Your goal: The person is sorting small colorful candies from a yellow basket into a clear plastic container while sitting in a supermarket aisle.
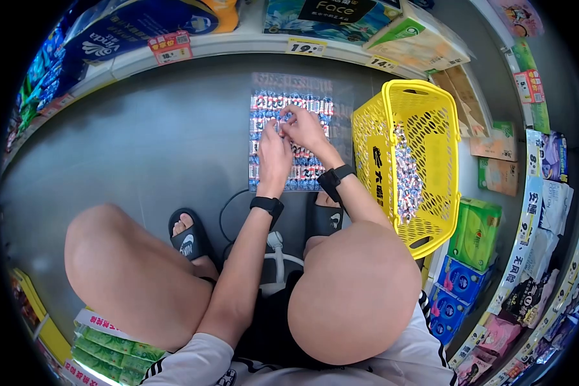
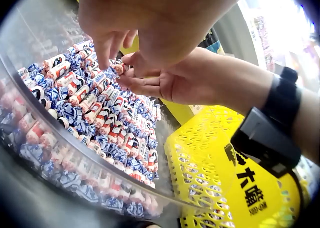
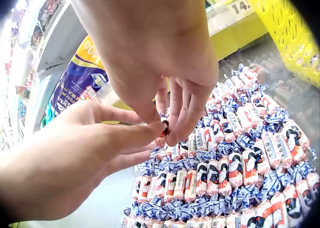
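A clear box [image 1: 256, 183] on the floor holds rows of wrapped candies [image 1: 305, 172] in white, red and blue. Both hands meet above its middle. In the right wrist view, my right hand [image 3: 155, 53] pinches a small red-and-white wrapped candy [image 3: 164, 130] between thumb and fingers. The fingertips of my left hand [image 3: 75, 148] close on the same piece from the other side. The left wrist view shows my left hand [image 2: 160, 23] above the candies [image 2: 100, 105] and my right hand [image 2: 185, 80] facing it, with the candy [image 2: 119, 68] partly hidden between them.
Right of the box stands a yellow basket [image 1: 458, 161] with many loose candies [image 1: 406, 177] inside. Shelves with tissue packs [image 1: 331, 19] run along the back and right. My knees and sandals [image 1: 190, 239] are near the box's front, beside a white stool base [image 1: 275, 257].
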`<state>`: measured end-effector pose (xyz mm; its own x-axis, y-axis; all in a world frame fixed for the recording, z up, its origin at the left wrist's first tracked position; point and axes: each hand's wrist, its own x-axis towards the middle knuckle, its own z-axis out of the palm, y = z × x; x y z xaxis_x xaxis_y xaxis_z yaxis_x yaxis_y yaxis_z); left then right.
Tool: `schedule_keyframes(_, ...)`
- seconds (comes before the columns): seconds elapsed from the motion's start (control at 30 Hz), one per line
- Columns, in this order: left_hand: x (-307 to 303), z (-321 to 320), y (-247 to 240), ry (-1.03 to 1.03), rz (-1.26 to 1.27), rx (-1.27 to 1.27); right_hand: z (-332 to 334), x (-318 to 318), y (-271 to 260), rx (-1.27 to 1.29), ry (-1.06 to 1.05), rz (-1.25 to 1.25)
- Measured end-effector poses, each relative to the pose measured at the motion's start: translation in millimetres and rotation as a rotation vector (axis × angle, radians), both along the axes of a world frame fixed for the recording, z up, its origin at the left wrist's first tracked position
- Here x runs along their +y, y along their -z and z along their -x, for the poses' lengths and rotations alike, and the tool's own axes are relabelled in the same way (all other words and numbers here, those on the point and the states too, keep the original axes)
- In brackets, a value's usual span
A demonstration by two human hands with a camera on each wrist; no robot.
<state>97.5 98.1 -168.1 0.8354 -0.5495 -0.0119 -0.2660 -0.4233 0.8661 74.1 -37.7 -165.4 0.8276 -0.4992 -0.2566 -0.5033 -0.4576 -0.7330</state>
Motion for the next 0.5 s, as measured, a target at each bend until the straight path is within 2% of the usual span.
schedule_keyframes(0.07, 5, 0, 2, -0.076, -0.002, -0.097, -9, 3, 1, -0.034, 0.009, 0.047)
schedule_keyframes(0.2, 16, 2, 10, -0.102, -0.138, -0.133, -29, 8, 10, -0.005, 0.022, -0.089)
schedule_keyframes(0.33, 18, 5, 18, -0.040, -0.209, -0.150, -33, 17, 24, -0.039, 0.053, -0.002)
schedule_keyframes(0.4, 18, 5, 18, -0.020, -0.191, -0.257, -29, 19, 26, -0.099, 0.057, 0.111)
schedule_keyframes(0.5, 20, 5, 16, 0.064, -0.230, -0.254, -25, 20, 29, -0.034, 0.125, 0.122)
